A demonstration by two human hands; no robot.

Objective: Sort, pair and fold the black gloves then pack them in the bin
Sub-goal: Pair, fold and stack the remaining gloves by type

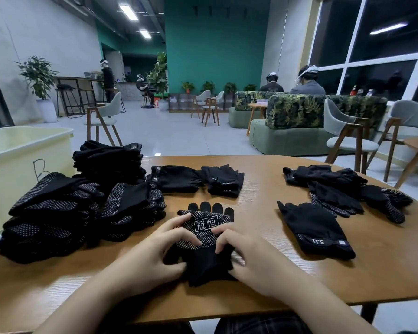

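We sat in what looked like an office lounge: leaf-print sofas [299, 112], padded chairs [343, 131], potted plants [38, 75], a bar counter [77, 79] (with stools), tall windows [372, 44], and other people wearing headsets [308, 79].

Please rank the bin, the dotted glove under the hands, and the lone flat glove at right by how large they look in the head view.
1. Bin, clearly largest, though cut off by the frame edge.
2 and 3. Dotted glove and flat glove: they look alike, and the hands cover part of the dotted one, so I would not rank them.
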